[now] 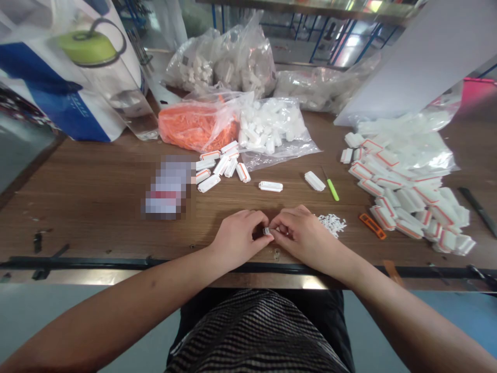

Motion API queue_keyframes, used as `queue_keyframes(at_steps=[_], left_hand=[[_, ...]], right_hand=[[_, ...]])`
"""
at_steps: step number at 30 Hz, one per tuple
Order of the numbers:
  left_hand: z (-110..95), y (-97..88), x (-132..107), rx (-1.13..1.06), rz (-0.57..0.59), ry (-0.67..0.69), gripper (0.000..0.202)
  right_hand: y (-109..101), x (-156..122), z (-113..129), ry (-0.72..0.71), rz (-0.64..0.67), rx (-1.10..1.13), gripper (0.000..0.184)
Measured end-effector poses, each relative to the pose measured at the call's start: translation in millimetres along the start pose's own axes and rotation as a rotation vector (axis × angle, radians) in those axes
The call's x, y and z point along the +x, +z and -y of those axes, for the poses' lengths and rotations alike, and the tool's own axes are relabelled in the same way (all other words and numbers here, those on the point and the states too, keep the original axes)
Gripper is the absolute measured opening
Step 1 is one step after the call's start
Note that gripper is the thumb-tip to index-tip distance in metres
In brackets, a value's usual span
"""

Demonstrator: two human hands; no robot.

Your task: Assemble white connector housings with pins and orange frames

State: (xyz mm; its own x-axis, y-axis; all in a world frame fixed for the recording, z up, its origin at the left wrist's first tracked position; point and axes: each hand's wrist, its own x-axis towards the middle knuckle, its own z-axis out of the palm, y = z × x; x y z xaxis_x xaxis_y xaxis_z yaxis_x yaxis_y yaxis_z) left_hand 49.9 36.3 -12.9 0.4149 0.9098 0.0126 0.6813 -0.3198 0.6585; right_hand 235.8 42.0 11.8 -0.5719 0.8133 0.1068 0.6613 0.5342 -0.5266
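Near the table's front edge, my left hand [241, 234] pinches a small white plastic part [266, 231] between thumb and forefinger. My right hand [297, 231] meets it from the other side, its thumb and fingertips pressed together at the part's right end. Whether the right fingers hold a separate tiny piece is too small to tell. Just right of that hand lies a pile of tiny white pieces [333, 224]. Beyond my hands rest a single white plastic housing [271, 186], another white housing [315, 181] and a thin tool with a green handle [333, 190].
Several white housings [222, 166] lie before a bag of orange parts [198, 124] and a bag of white parts [267, 127]. At right are a heap of orange-edged housings [411, 202] and an orange frame [373, 226]. A green-lidded bottle [116, 88] stands back left.
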Motion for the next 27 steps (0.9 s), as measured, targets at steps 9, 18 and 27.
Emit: queue_keyframes(at_steps=[9,18,27], left_hand=[[-1.7,0.0,-0.2,-0.019,-0.017,-0.019,0.012],[-1.2,-0.9,1.3,-0.011,-0.021,-0.006,0.011],[1.4,-0.3,1.2,0.019,-0.020,0.019,0.011]], right_hand=[[0.3,-12.2,3.8,-0.135,-0.120,-0.161,0.023],[-9.5,-24.2,-14.7,0.009,-0.250,-0.117,0.023],[-66.1,-46.5,-90.1,0.618,0.033,-0.245,0.020]])
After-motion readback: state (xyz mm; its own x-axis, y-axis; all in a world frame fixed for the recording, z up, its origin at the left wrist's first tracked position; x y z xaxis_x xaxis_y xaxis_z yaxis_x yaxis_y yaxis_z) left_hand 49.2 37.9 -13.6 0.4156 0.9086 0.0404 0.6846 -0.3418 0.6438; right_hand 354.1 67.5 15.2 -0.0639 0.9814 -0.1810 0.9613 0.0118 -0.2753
